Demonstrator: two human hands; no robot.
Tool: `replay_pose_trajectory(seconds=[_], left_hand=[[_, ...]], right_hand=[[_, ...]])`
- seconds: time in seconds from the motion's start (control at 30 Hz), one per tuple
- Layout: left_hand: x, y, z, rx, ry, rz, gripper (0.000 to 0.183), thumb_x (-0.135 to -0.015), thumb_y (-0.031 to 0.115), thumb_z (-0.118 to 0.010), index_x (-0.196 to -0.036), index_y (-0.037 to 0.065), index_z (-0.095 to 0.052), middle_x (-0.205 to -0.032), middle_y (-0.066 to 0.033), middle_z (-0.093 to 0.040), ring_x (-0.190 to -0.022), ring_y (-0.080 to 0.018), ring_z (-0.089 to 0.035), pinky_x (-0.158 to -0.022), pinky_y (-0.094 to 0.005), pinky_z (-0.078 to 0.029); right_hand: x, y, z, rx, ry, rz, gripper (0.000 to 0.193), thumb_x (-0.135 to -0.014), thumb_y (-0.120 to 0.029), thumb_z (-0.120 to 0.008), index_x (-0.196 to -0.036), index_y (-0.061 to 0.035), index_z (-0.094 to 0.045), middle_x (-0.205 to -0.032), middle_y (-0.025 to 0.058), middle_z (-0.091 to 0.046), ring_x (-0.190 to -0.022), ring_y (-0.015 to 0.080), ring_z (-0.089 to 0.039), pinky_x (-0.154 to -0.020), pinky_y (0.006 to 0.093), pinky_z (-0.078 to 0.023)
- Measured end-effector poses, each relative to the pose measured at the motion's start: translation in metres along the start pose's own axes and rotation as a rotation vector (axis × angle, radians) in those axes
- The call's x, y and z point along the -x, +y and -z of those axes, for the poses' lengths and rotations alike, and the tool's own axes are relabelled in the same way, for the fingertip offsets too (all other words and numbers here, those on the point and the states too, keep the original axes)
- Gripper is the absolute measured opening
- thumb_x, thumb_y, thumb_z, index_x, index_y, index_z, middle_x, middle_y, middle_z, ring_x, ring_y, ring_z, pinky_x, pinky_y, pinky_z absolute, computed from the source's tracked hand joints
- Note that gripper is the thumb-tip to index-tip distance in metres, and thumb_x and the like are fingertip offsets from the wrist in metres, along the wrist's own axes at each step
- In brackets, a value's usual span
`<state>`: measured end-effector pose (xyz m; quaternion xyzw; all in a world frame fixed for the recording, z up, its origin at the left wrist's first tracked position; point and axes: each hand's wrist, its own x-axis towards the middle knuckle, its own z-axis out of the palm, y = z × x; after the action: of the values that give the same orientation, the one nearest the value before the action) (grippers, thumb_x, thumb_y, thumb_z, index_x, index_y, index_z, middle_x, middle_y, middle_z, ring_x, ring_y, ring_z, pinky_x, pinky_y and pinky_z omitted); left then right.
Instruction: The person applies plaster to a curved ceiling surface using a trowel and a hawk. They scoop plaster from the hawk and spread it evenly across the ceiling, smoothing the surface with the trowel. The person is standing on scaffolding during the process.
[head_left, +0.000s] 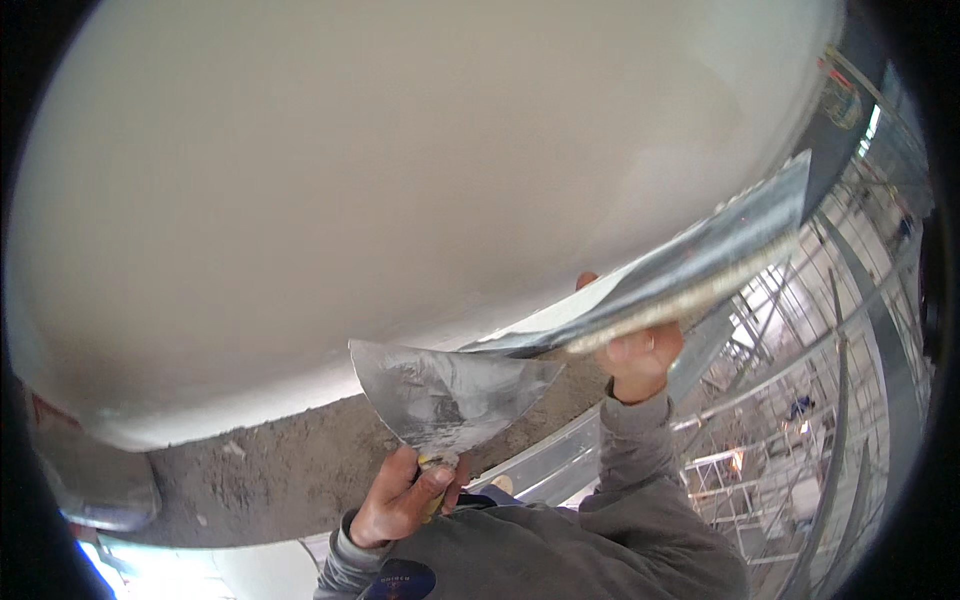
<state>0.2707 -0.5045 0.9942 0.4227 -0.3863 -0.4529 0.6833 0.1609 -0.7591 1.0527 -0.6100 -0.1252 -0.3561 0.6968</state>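
My left hand (393, 507) is closed around the handle of a wide putty knife (450, 395). Its flared metal blade points up and is smeared with whitish filler. My right hand (642, 352) grips a long metal smoothing blade (715, 235) from below, with one fingertip showing over its far side. White paste lies along that blade's edge, which is close to the smooth white wall surface (400, 190). Whether the edge touches the wall I cannot tell. The blade's near left end is beside the putty knife's right corner.
A rough grey-brown ledge (260, 480) runs below the white surface. Metal scaffolding or framework (780, 440) fills the right side, seemingly far below. A grey rounded object (100, 480) is at the lower left, and a bright opening shows under it.
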Motion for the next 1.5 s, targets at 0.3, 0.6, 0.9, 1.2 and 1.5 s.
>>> replay_pose_trajectory(seconds=[0.3, 0.6, 0.9, 1.2, 1.5], left_hand=[[-0.010, -0.010, -0.029, 0.115, 0.448, -0.527, 0.037, -0.086, 0.025, -0.053, -0.106, -0.006, -0.044, -0.068, -0.0131, -0.055, -0.044, -0.0179, -0.052, -0.036, -0.0277, -0.042], [-0.077, -0.031, -0.097, 0.035, 0.849, -0.502, 0.037, -0.088, 0.033, -0.056, -0.106, 0.004, -0.043, -0.064, -0.0039, -0.046, -0.039, -0.0096, -0.039, -0.031, -0.0235, -0.033], [-0.126, -0.041, -0.132, 0.028, 1.125, -0.295, 0.037, -0.083, 0.041, -0.061, -0.091, 0.007, -0.048, -0.053, -0.0012, -0.041, -0.036, -0.0097, -0.038, -0.028, -0.0227, -0.029], [-0.087, -0.044, -0.092, 0.054, 0.790, -0.251, 0.037, -0.087, 0.037, -0.053, -0.084, 0.001, -0.049, -0.055, -0.0055, -0.045, -0.033, -0.0121, -0.037, -0.027, -0.0250, -0.031], [-0.027, -0.020, -0.048, 0.119, 0.400, -0.221, 0.045, -0.091, 0.031, -0.049, -0.115, -0.005, -0.038, -0.069, -0.0094, -0.053, -0.042, -0.0134, -0.046, -0.035, -0.0230, -0.033]], right_hand=[[-0.024, -0.023, 0.038, 0.620, -0.229, -0.391, 0.052, -0.060, 0.003, -0.067, -0.110, 0.0018, -0.053, -0.102, 0.0102, -0.060, -0.090, 0.0176, -0.058, -0.078, 0.0315, -0.048], [-0.113, -0.177, 0.401, 1.194, 0.926, 0.153, 0.036, -0.065, -0.006, -0.055, -0.100, 0.0046, -0.053, -0.074, 0.0108, -0.056, -0.066, 0.0208, -0.055, -0.060, 0.0313, -0.045], [-0.197, -0.206, 0.689, 1.164, 1.084, 0.202, 0.039, -0.075, -0.002, -0.049, -0.113, 0.0029, -0.051, -0.068, 0.0029, -0.051, -0.058, 0.0154, -0.049, -0.055, 0.0288, -0.041], [-0.221, -0.141, 0.526, 0.641, 0.741, 0.194, 0.060, -0.081, -0.003, -0.049, -0.137, -0.0034, -0.029, -0.075, 0.0034, -0.054, -0.064, 0.0125, -0.050, -0.056, 0.0245, -0.044], [-0.192, -0.015, 0.198, 1.320, 0.770, 0.196, 0.080, -0.065, 0.003, -0.055, -0.140, -0.0082, -0.028, -0.117, 0.0150, -0.048, -0.099, 0.0236, -0.054, -0.083, 0.0293, -0.045]])
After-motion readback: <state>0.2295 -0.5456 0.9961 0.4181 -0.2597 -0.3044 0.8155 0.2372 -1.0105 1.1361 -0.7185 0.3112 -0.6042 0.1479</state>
